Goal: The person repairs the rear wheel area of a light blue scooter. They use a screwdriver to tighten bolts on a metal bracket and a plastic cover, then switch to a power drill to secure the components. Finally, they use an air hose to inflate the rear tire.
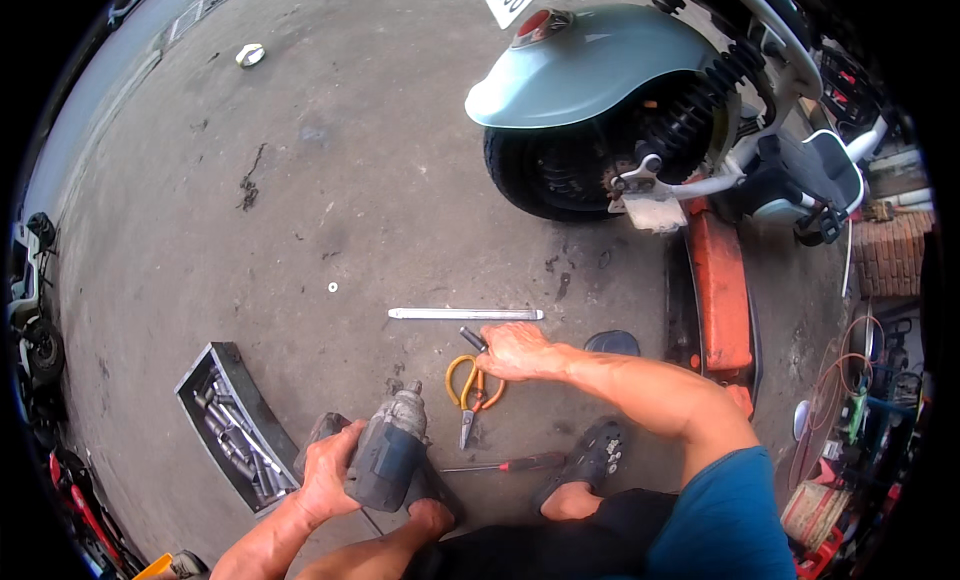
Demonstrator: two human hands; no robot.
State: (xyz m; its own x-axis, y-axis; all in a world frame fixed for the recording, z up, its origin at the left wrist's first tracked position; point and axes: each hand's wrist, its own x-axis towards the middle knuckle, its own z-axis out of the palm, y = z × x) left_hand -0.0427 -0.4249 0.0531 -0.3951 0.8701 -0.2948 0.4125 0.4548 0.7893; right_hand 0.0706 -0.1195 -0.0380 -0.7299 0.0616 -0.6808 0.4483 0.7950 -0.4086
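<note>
My left hand (328, 472) grips a black cordless impact wrench (388, 460) by its body, the nose pointing away from me with a bare square drive at its tip. Farther right, my right hand (522, 350) is closed on a dark cylindrical piece that looks like a socket (470, 336), one end poking out past the fingers. Just below this hand, yellow-and-orange-handled scissors (467, 420) lie on the ground. A flat silver bar (465, 314) rests beyond the hand. Nearer my feet is a red-and-black-handled screwdriver (535, 462).
A metal tray (228, 358) of sockets and bars sits at left. An electric scooter (600, 70) with a pale blue rear fender stands far right, an orange jack (722, 300) beside it. A small washer (333, 287) lies on the concrete. Cluttered tools line the right edge.
</note>
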